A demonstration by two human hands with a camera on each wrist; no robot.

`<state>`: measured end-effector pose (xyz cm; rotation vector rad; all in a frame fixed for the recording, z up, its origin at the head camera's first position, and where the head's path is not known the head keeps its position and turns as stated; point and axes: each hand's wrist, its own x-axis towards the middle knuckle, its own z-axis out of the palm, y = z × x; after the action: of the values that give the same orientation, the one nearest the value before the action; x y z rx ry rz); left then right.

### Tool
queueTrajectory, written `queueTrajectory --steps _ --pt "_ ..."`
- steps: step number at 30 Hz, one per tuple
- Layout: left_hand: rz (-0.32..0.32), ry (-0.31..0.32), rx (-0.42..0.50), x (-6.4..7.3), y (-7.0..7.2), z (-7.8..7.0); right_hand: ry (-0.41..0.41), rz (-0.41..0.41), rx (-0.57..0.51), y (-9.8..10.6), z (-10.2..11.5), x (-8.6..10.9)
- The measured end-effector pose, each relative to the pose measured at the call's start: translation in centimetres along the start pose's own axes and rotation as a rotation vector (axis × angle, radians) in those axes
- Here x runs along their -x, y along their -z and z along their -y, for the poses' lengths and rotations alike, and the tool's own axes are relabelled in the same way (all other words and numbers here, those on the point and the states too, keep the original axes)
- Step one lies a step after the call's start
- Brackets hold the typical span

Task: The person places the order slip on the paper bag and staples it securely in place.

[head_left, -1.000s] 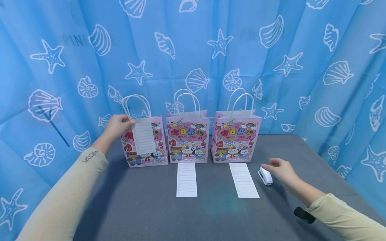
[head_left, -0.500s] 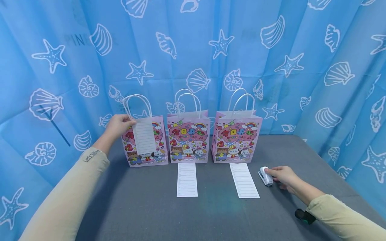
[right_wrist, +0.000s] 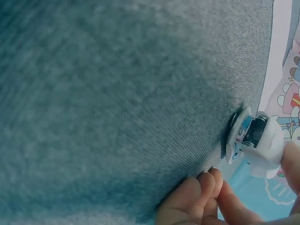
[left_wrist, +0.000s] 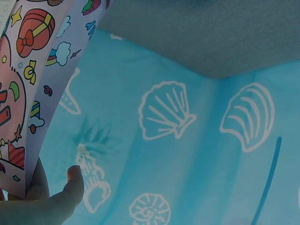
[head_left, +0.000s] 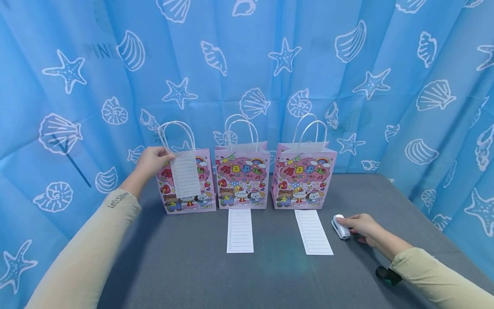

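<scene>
My left hand [head_left: 153,162] pinches a lined paper slip [head_left: 185,175] against the front top edge of the left pink cartoon gift bag [head_left: 207,199]. In the left wrist view, thumb and fingers [left_wrist: 56,199] hold the bag's top corner. On the right, my right hand [head_left: 364,228] grips the near end of a small white stapler [head_left: 340,227] at the table. The right wrist view shows the thumb [right_wrist: 291,166] on the stapler [right_wrist: 267,147], the other visible fingers curled near the cloth.
Two more pink gift bags, a middle one [head_left: 242,180] and a right one [head_left: 300,182], stand upright in a row. Lined slips lie before them, one at the middle [head_left: 240,231], another to the right [head_left: 314,232]. A blue shell-print curtain [head_left: 247,64] hangs behind the grey table [head_left: 216,279].
My right hand has come down onto the stapler and taken hold of it. The left hand keeps the slip at the left bag. The view has shifted very slightly.
</scene>
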<state>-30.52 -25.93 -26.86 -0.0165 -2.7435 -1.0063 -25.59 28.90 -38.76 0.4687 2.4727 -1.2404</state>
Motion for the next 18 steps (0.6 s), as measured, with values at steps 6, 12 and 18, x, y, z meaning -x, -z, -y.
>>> queueTrajectory --steps 6,12,18 --pt "-0.001 -0.002 0.010 0.0 0.0 0.0 0.055 0.029 0.063 -0.2 0.4 0.5" --pt "-0.004 -0.005 0.010 0.0 -0.1 0.1 0.065 0.019 0.097 -0.8 0.5 0.4" --pt "-0.009 0.003 0.002 0.0 -0.1 0.0 0.053 -0.015 0.098 -1.2 0.7 0.5"
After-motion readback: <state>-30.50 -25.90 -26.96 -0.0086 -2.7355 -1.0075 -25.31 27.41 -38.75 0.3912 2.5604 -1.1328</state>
